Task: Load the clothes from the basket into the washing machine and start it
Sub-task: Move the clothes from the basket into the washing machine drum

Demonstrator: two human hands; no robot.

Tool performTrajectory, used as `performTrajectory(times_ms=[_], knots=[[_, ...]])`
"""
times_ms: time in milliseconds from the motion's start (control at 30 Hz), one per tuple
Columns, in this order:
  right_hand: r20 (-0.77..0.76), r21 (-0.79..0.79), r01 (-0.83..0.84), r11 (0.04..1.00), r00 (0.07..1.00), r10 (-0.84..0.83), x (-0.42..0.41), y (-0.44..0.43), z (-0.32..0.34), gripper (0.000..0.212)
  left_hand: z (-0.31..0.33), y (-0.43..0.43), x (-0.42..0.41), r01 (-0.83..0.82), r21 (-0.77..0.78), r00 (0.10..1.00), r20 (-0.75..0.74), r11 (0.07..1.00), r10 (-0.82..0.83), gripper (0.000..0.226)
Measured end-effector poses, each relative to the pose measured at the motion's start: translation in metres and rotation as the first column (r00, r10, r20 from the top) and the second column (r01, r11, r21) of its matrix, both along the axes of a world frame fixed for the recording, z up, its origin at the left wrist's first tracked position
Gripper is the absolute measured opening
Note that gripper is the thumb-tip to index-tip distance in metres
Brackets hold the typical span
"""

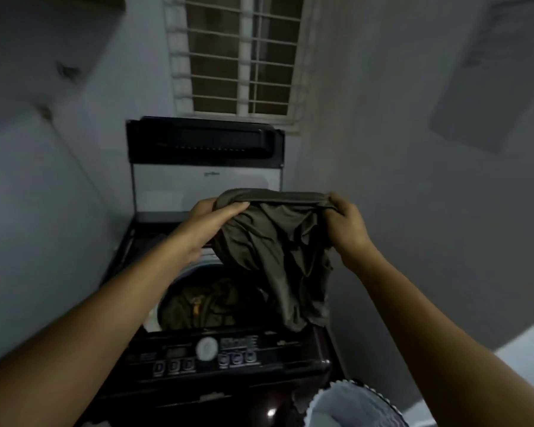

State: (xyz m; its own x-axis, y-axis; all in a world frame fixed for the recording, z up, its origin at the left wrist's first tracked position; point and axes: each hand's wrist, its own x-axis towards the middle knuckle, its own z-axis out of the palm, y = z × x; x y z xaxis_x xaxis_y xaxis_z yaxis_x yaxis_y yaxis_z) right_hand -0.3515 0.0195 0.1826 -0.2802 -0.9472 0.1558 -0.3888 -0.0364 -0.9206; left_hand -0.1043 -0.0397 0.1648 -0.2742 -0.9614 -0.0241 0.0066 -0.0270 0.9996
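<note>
Above the open top of the washing machine point(198, 383), an olive-grey garment point(278, 257) is held up by both hands. Its upper edge is gripped at one end by the left hand point(216, 220), with the thumb laid over the fabric, and pinched at the other end by the right hand point(349, 226), whose fingers are curled round the bunched cloth. The edge is thus drawn fairly taut between the two grips, and the rest of the garment hangs below them in loose folds.

The garment appears to be held this way so that it can be spread and lowered in without snagging. Its lower end is seen against the right part of the drum opening point(179, 288) and the machine's front edge; whether it touches either cannot be told in the dim, blurred view.

The lid point(204, 149) is raised against the back wall, so the opening is left free. Other clothes point(204, 306) are already seen inside the drum. The control panel point(179, 359) and its round dial point(206, 347) are untouched by either hand, so starting is judged not yet done. The rim of the basket point(330, 402) is seen at lower right, just beside the machine; its contents cannot be made out.
</note>
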Motion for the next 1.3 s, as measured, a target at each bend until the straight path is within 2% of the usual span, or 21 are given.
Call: performTrajectory(times_ms=[100,233,367,467,600,667,733,800,933,1000,1067,1133,1233,1300], knots=[[0.264,-0.005,-0.095,0.996,0.960,0.093,0.048,-0.025,0.009,0.024,-0.014,-0.028,0.052,-0.036,0.027,0.999,0.003,0.999,0.036,0.031],[0.394,0.009,-0.123,0.992,0.912,0.110,0.088,-0.058,0.004,0.023,-0.034,-0.061,0.098,-0.070,0.009,0.997,0.042,0.998,0.070,0.039],[0.355,0.019,-0.034,0.999,0.934,0.025,0.108,-0.083,-0.010,0.012,-0.050,-0.076,0.119,-0.123,0.023,0.992,0.020,0.992,0.123,0.020],[0.280,0.049,0.048,0.998,0.958,-0.060,0.105,-0.099,-0.031,0.014,-0.072,-0.086,0.131,-0.153,0.079,0.988,0.017,0.985,0.152,0.017],[0.221,0.142,0.020,0.990,0.974,-0.052,0.095,-0.113,-0.059,0.007,-0.095,-0.088,0.134,-0.045,0.160,0.988,0.153,0.986,0.020,0.018],[0.189,0.190,0.000,0.982,0.981,-0.037,0.092,-0.121,-0.072,0.014,-0.104,-0.090,0.134,-0.011,0.198,0.981,0.192,0.980,-0.028,0.027],[0.143,0.211,0.007,0.977,0.989,-0.038,0.089,-0.130,-0.084,0.021,-0.115,-0.095,0.136,-0.054,0.191,0.977,0.211,0.980,0.012,0.047],[0.085,0.231,0.000,0.973,0.996,-0.020,0.086,-0.139,-0.094,0.019,-0.122,-0.098,0.137,-0.112,0.180,0.964,0.260,0.977,0.062,0.058],[0.028,0.327,-0.095,0.940,0.995,0.091,0.086,-0.158,-0.123,0.012,-0.143,-0.103,0.131,-0.146,0.183,0.933,0.352,0.972,0.073,0.063],[-0.055,0.426,-0.174,0.888,0.975,0.217,0.088,-0.167,-0.143,0.031,-0.160,-0.104,0.124,-0.129,0.195,0.915,0.401,0.972,0.041,0.064],[-0.187,0.519,-0.246,0.818,0.902,0.390,0.091,-0.170,-0.162,0.053,-0.179,-0.105,0.116,-0.076,0.200,0.893,0.449,0.977,-0.022,0.066],[-0.280,0.590,-0.357,0.724,0.751,0.598,0.094,-0.169,-0.180,0.076,-0.200,-0.106,0.107,0.027,0.173,0.828,0.548,0.985,-0.119,0.072],[-0.400,0.629,-0.507,0.589,0.439,0.805,0.104,-0.170,-0.222,0.103,-0.239,-0.111,0.097,0.192,0.161,0.588,0.771,0.968,-0.244,0.099],[-0.441,0.672,-0.526,0.522,0.282,0.852,0.108,-0.171,-0.253,0.114,-0.268,-0.117,0.097,0.254,0.244,0.385,0.862,0.936,-0.330,0.119]])
